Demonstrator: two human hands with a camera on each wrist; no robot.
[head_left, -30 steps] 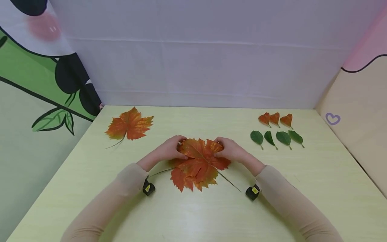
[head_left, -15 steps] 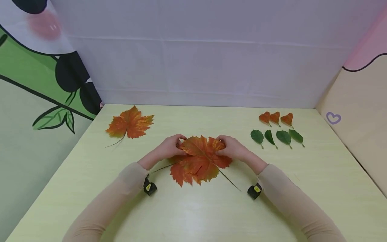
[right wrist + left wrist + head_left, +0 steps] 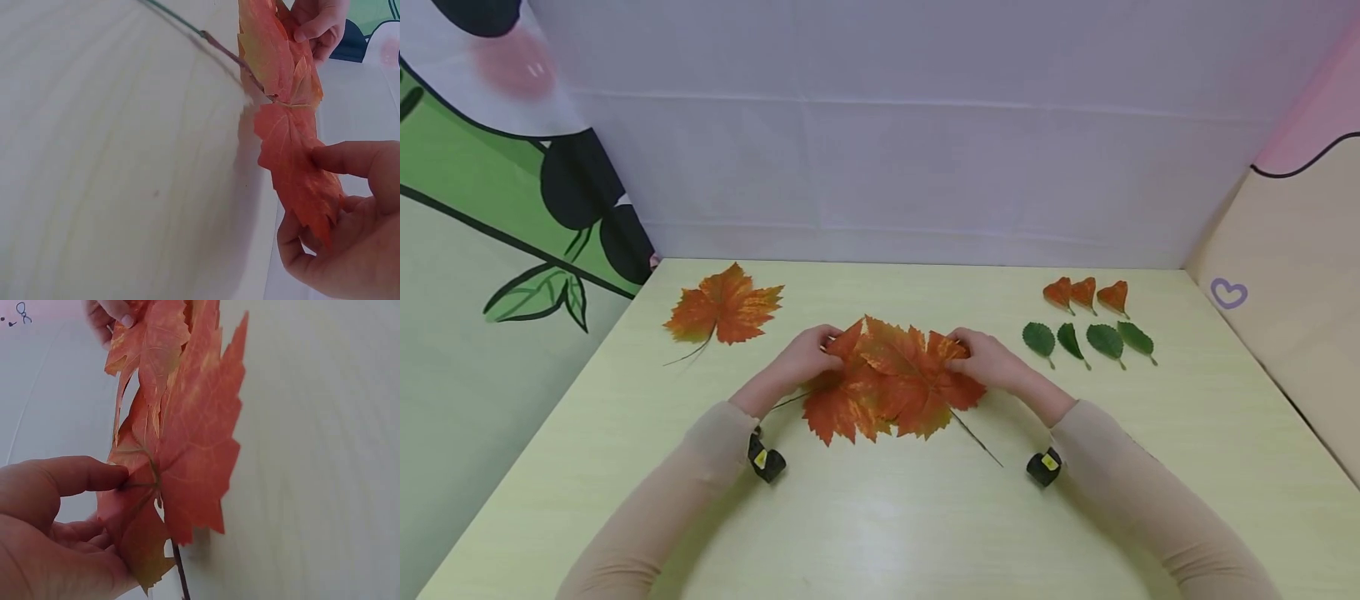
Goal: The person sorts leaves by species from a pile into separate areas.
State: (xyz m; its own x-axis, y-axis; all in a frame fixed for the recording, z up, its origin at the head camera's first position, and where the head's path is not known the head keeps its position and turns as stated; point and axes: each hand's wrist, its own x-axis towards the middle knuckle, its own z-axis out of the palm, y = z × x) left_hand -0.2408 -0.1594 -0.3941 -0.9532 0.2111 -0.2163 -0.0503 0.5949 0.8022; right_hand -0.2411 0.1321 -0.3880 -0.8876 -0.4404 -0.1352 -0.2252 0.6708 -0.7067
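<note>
Two orange-red maple leaves overlap at the middle of the table in the head view. The left maple leaf (image 3: 838,407) is gripped near its upper left edge by my left hand (image 3: 803,360); its stem points left. In the left wrist view, that hand's thumb (image 3: 87,474) lies on the leaf beside its veins. My right hand (image 3: 992,364) pinches the right maple leaf (image 3: 917,387) at its right edge, and this leaf lies partly over the other. Its stem slants toward the lower right. The right wrist view shows the thumb (image 3: 353,157) on top and curled fingers beneath the leaf.
Another orange maple leaf (image 3: 724,307) lies at the table's back left. At the back right, three small orange leaves (image 3: 1083,293) form a row above several small green leaves (image 3: 1105,340). A pale fabric backdrop (image 3: 917,175) stands behind the table (image 3: 880,533).
My left hand has shifted left and slightly away from me, my right hand a little to the right. The two maple leaves have spread apart sideways and overlap less.
</note>
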